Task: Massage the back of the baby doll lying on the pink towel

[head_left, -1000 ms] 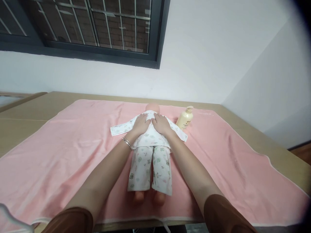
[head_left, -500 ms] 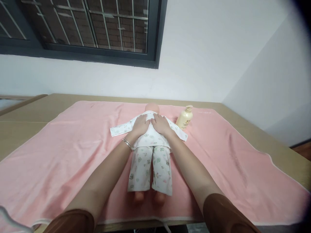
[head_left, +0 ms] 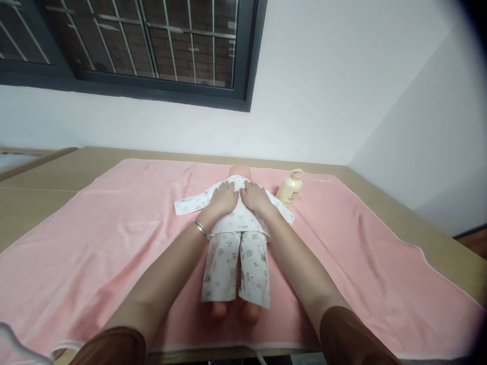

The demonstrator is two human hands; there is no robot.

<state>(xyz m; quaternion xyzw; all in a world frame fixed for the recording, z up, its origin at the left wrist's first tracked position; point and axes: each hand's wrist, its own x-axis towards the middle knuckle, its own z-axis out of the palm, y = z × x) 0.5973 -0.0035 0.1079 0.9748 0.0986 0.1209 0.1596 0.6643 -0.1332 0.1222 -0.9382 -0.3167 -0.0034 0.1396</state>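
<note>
A baby doll (head_left: 239,223) in a white patterned top and trousers lies on a pink blanket (head_left: 125,233), its head away from me and its feet toward me. Its face is not visible. My left hand (head_left: 225,197) rests flat on the left side of the doll's upper back, fingers stretched out. On the right side, my right hand (head_left: 255,196) lies the same way, palm down on the top. The two thumbs point toward each other, close together. A silver bangle (head_left: 201,228) is on my left wrist. Both sleeves of the doll's top spread outward.
A cream pump bottle (head_left: 289,188) stands on the blanket just beyond the doll's right-hand sleeve. The wooden table (head_left: 49,172) shows around the blanket's edges. A white wall and a dark-framed barred window (head_left: 163,86) are behind it. A pale curved cable or tube (head_left: 19,344) is at lower left.
Both hands have slid slightly down the doll's back toward me, staying flat on the top. The whole view has shifted a little.
</note>
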